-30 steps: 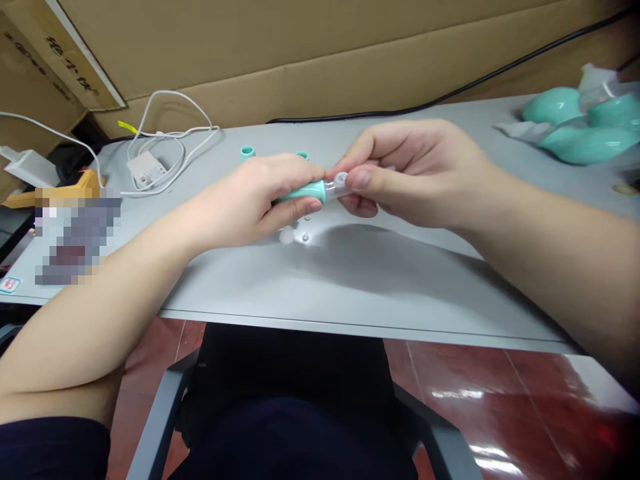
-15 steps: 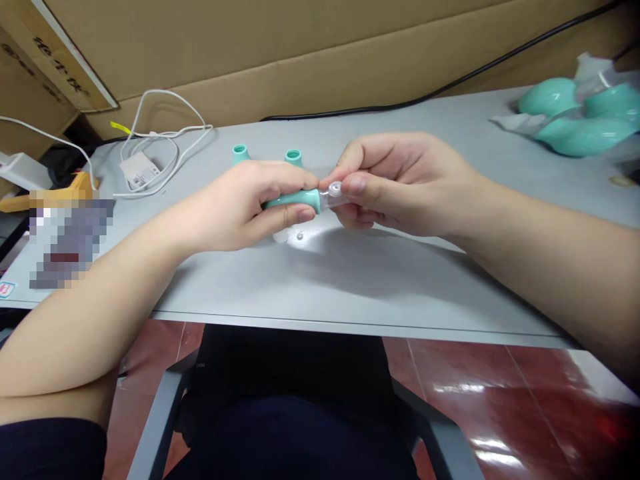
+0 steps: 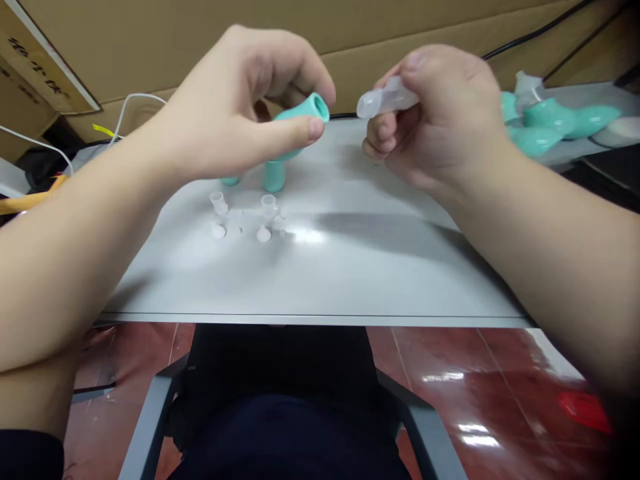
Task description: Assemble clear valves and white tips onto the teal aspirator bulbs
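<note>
Drawn apart and raised since half a second ago, the left hand [image 3: 250,100] and right hand [image 3: 445,113] now hold separately the teal piece [image 3: 295,117] and the clear tube [image 3: 387,100] that were joined end to end then. At the far left, a yellow-orange object [image 3: 30,201] lies partly behind the left forearm, and a white cable [image 3: 145,96] loops up near a cardboard panel [image 3: 200,27]. Left of centre on the grey tabletop [image 3: 375,280] are two clear cups [image 3: 269,207], side by side, their open ends up. Two white discs [image 3: 264,234] lie just in front of them, one near each cup, along with a few tiny clear bits too small to identify. Behind the cups, two more teal parts [image 3: 273,177] rest on the surface; the left hand and forearm cover much of the left one. Above these, the left hand grips the teal piece between thumb and fingers, tilted, its open mouth up and toward the right. Across a gap, the right hand pinches the clear tube under its thumb, the tube's near end pointing left toward that mouth without touching it. Past the right wrist, glossy teal bulbs [image 3: 550,117] sit clustered at the back, and a black cable [image 3: 540,30] runs above them.
</note>
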Tool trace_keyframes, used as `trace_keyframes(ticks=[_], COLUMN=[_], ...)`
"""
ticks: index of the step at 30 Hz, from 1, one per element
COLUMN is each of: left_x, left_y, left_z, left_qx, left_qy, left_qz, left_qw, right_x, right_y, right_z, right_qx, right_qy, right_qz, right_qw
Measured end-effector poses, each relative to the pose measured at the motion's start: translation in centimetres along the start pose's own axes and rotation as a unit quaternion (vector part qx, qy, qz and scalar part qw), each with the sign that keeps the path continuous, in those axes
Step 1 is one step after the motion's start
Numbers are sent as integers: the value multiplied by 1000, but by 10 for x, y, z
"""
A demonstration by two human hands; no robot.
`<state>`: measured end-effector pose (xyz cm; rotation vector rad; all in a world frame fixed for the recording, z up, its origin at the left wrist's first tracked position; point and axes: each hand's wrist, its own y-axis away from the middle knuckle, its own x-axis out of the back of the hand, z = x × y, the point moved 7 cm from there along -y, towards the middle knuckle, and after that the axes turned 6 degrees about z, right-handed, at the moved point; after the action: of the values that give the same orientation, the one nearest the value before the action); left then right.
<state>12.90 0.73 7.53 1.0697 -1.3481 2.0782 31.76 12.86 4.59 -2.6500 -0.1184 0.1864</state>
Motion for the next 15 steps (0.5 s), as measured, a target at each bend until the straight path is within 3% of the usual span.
trace_keyframes(ticks=[4, 9, 15], left_x=[8, -3, -22], left_y=[-19, -43, -45], left_z=[-39, -103, -110], left_qx=[23, 83, 96], left_qy=[27, 76, 29], left_qz=[-8, -64, -51], left_qw=[999, 992, 994], right_x=[5, 3, 6], right_y=[-5, -7, -8], right_z=[22, 31, 36], right_qx=[2, 4, 4], right_qy=[0, -18, -19], right_qz=[29, -51, -78], right_qw=[1000, 999, 997])
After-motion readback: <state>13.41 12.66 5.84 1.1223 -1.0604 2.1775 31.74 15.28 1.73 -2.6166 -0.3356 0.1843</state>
